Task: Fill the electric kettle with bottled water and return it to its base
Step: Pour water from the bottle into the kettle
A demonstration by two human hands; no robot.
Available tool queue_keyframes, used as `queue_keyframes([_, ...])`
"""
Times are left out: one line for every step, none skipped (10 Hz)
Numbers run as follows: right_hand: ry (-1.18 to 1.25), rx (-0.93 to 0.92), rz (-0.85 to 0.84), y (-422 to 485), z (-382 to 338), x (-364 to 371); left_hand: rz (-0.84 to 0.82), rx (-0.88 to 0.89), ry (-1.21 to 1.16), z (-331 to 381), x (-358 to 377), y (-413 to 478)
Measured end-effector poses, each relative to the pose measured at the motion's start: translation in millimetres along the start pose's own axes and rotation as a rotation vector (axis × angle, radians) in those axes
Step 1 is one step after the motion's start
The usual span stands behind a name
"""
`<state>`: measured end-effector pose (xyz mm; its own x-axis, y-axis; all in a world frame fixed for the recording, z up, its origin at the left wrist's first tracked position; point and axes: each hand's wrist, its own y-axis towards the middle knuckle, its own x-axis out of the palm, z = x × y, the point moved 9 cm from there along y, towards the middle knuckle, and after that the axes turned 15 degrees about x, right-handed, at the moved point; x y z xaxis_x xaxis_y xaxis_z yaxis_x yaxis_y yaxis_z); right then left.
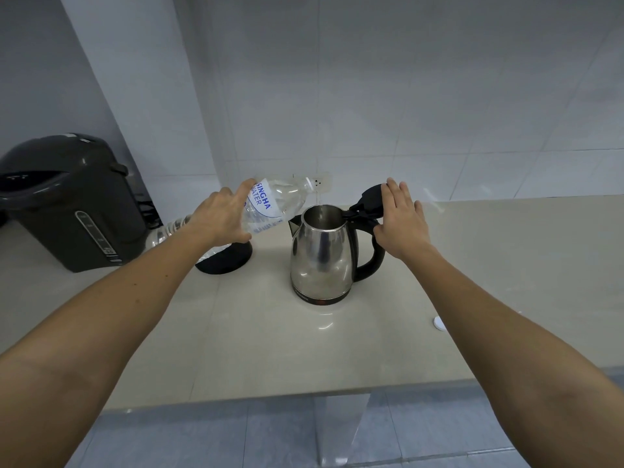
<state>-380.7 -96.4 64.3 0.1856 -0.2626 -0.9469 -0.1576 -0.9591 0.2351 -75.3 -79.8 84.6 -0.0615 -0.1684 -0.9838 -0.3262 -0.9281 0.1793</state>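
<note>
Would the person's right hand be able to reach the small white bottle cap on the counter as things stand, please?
Probably yes, once freed. The right hand now holds the steel kettle's black lid open, while the small white bottle cap lies on bare beige counter beside that forearm, with nothing between them.

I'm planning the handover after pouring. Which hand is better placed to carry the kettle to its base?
The right hand: it rests at the kettle handle and open lid, while the left hand is occupied tilting the water bottle. The base sits left of the kettle.
</note>
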Motion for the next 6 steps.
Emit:
queue_keyframes([0.003,0.0,-0.002,0,0,0,-0.011,0.004,0.024,0,-2,-1])
queue_keyframes([0.002,-0.001,0.0,0,0,0,-0.013,0.009,0.035,0,-5,-2])
queue_keyframes([0.016,-0.001,0.003,0,0,-1,-0.009,0.008,0.042,-2,-10,-1])
queue_keyframes([0.019,0.001,0.004,-1,0,0,0.005,0.015,0.055,-3,-16,0])
queue_keyframes([0.014,0.002,0.0,0,0,1,0.01,0.021,0.071,-4,-21,1])
queue_keyframes([0.009,0.003,0.001,1,1,0,0.018,0.026,0.091,-5,-26,1])
